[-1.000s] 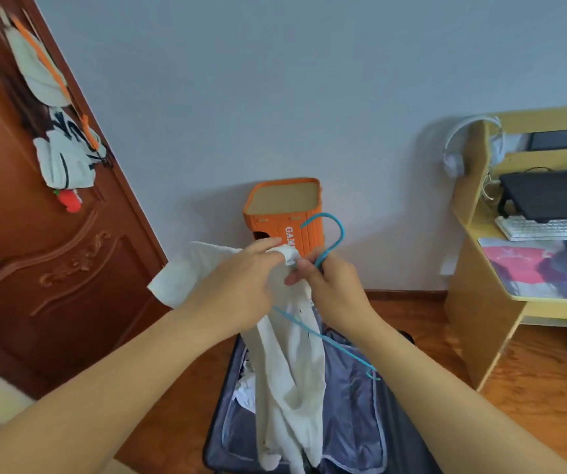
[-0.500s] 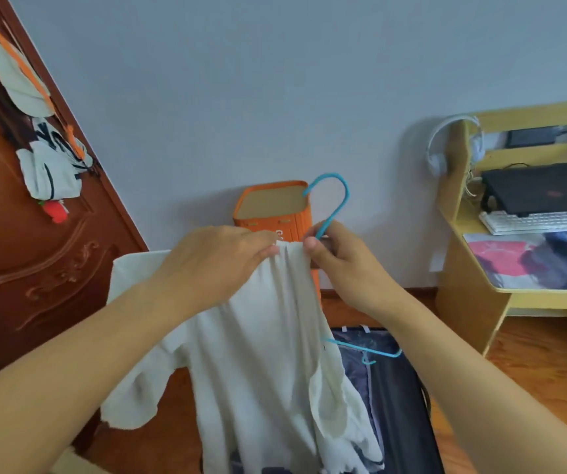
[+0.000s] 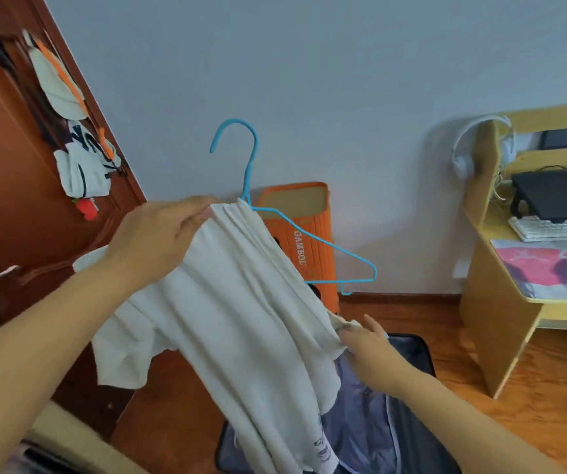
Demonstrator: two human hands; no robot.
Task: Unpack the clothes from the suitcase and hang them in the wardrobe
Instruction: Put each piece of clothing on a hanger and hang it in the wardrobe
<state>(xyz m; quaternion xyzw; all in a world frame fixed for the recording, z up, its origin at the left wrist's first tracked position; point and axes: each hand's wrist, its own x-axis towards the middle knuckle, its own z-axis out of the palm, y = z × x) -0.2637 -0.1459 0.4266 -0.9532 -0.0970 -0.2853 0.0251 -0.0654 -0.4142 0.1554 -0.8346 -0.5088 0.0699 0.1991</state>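
Observation:
A white T-shirt [image 3: 241,323] hangs bunched on a blue wire hanger [image 3: 251,172], whose right arm sticks out bare of cloth. My left hand [image 3: 159,241] pinches the shirt's collar at the hanger's neck and holds both up. Lower right, my right hand [image 3: 365,343] grips a fold of the shirt's side. Below them an open dark suitcase [image 3: 412,354] with blue-grey lining lies on the floor, mostly hidden by the shirt and my right arm. No wardrobe is in view.
A brown wooden door [image 3: 8,206] with bags hung on it stands at left. An orange box [image 3: 302,227] stands against the grey wall. A yellow desk [image 3: 500,302] with keyboard, laptop and headphones fills the right. Wooden floor lies between.
My right hand let go of the hanger neck and dropped to the shirt's side. The left hand lifted shirt and hanger higher and leftward; the hanger's right arm now shows bare.

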